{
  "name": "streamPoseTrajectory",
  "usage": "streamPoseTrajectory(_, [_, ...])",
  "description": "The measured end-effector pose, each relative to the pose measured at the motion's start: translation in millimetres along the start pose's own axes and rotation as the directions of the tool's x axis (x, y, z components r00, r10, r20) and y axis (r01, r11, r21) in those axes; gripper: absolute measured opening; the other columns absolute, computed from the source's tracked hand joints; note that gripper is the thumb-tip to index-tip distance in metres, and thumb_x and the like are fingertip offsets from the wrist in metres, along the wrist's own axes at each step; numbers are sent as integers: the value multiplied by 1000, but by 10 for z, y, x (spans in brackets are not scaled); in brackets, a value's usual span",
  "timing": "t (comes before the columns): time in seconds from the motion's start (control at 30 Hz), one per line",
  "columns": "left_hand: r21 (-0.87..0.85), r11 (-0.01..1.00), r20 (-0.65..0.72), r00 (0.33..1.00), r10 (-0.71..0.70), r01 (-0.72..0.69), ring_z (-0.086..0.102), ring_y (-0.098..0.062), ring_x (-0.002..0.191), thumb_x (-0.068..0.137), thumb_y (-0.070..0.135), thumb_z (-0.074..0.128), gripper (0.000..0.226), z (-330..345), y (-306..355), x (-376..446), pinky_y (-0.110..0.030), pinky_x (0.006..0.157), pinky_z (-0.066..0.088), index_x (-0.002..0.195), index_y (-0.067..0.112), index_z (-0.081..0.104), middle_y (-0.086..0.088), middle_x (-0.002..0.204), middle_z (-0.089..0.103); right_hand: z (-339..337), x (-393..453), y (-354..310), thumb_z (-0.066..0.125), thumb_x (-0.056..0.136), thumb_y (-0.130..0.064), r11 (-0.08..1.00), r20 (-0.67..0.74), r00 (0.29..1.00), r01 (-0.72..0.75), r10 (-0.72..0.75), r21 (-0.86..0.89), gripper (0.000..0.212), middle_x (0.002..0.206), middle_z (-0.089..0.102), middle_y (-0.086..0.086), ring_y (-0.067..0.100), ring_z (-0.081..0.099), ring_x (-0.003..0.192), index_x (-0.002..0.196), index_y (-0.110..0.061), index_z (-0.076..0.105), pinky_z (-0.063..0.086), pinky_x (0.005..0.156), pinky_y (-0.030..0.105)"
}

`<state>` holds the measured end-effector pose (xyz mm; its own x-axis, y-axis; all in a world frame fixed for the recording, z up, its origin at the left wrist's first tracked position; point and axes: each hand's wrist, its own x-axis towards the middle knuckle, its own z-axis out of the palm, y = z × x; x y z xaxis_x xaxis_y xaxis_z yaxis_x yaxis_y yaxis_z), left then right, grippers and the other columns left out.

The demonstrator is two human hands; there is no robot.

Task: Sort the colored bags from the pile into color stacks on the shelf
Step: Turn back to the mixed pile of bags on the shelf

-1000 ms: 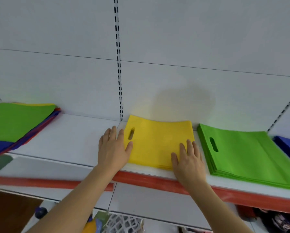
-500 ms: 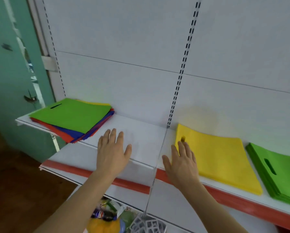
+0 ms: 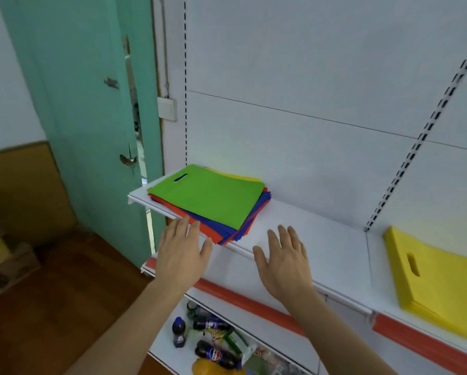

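Head view: left hand (image 3: 182, 255) and right hand (image 3: 283, 262) spread flat, empty, near mixed pile (image 3: 210, 200)

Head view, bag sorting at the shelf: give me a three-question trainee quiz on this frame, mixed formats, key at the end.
1. True or false: the left hand grips a bag.
2. What colour is the top bag of the mixed pile? A red, B green, C blue.
3. Fill in: the sorted stack on the shelf at the right edge is ____.

Key: 1 false, both it and the right hand are flat and empty; 2 B; 3 yellow.
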<state>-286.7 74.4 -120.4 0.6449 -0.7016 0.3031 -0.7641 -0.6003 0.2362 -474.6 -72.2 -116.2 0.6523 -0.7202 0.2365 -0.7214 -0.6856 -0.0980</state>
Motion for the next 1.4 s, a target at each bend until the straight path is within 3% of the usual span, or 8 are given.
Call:
streamPoseTrajectory(0.2, [19,1000,-6,1000,-3,3,27,-27,155,108,54,34,63,73,-426,486,-46,128,21,158,18,43,-8,164,38,225,711,-505,34,105,-60,1000,-14,1000,1,0,30,69,169,31,13,34,18,159,159,-17,40,20,127,47])
streamPoseTrajectory(0.5, [124,992,77,997,1,-11,25,-30,156,105,61,30,69,182,-949,1458,-53,127,23,160,19,37,-10,167,34,554,1588,-906,27,104,-67,997,133,989,-71,68,19,79,172,19,19,36,11,160,163,-15,29,14,129,52])
streamPoseTrajectory(0.67, [130,989,146,988,55,-74,30,-32,153,104,64,33,71,437,-1111,1741,-51,126,26,159,21,37,-10,164,39,688,1660,-989,26,102,-67,989,212,967,-125,138,-73,74,157,42,18,37,28,151,150,-14,46,22,125,54])
streamPoseTrajectory(0.8, [123,983,116,986,120,-134,45,-32,138,101,67,34,70,527,-1180,2025,-50,114,38,148,19,51,-8,148,55,711,1753,-1114,38,105,-48,993,175,979,-97,107,-65,59,156,48,6,31,36,147,156,-18,41,25,125,49])
streamPoseTrajectory(0.93, [116,968,162,965,204,-224,41,-37,142,95,80,19,86,581,-1264,2163,-53,116,35,149,20,51,-12,151,52,750,1707,-1384,50,98,-21,995,157,984,-96,89,38,61,158,51,2,29,37,150,158,-21,42,27,126,40])
streamPoseTrajectory(1.03, [125,948,233,937,259,-293,32,-41,149,90,87,12,95,615,-1368,2233,-58,120,29,154,23,42,-16,160,40,743,1692,-1484,47,101,-40,980,106,975,-197,196,5,59,161,46,4,31,29,155,158,-28,43,22,128,44])
streamPoseTrajectory(1.2, [77,935,281,907,312,-346,21,-42,155,91,84,15,93,649,-1450,2224,-62,123,23,160,25,33,-15,169,26,714,1540,-1484,25,94,-80,858,171,843,-488,511,-159,83,165,32,22,40,15,158,157,-28,39,14,127,54])
streamPoseTrajectory(1.4, [79,909,277,885,373,-408,21,-43,155,94,82,21,89,618,-1458,2265,-62,123,22,160,24,34,-16,168,28,741,1534,-1667,36,105,-55,901,101,899,-413,427,-132,64,160,46,7,33,25,156,162,-25,33,16,128,49])
